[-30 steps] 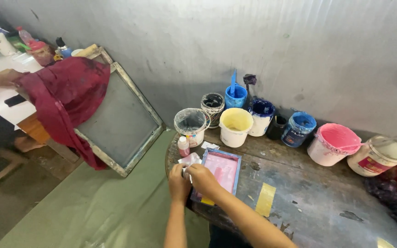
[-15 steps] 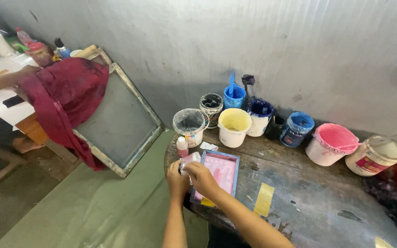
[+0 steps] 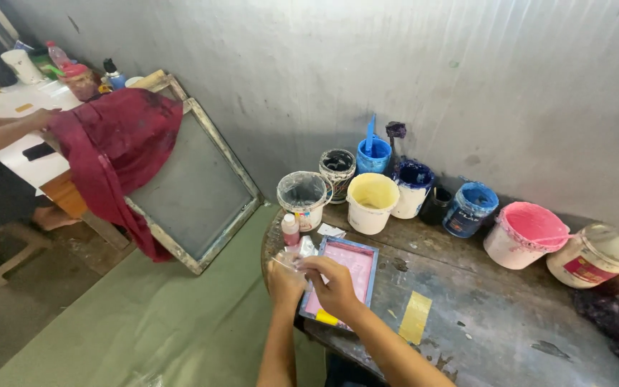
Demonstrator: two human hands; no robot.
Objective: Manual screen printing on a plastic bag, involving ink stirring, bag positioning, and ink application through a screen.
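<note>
My left hand (image 3: pixel 285 281) and my right hand (image 3: pixel 334 284) meet over the near left corner of a dark round table (image 3: pixel 510 315). Together they pinch a small pale, crumpled piece (image 3: pixel 305 251), whose kind I cannot tell. Just beyond my hands lies a small blue-framed printing screen (image 3: pixel 356 266) stained pink. A little bottle with a red lower half (image 3: pixel 290 229) stands beside it at the table edge.
Paint tubs line the wall: a clear-lined one (image 3: pixel 303 195), yellow (image 3: pixel 372 201), blue (image 3: pixel 471 208), pink (image 3: pixel 526 233), white (image 3: pixel 593 254). A yellow strip (image 3: pixel 417 316) lies on the table. A large framed screen (image 3: pixel 196 185) with a dark red cloth (image 3: pixel 112 147) leans at left, where another person's arm (image 3: pixel 5 132) rests.
My hands have stayed at the table corner and closed in on the small pale piece. The other person's arm at left has moved slightly.
</note>
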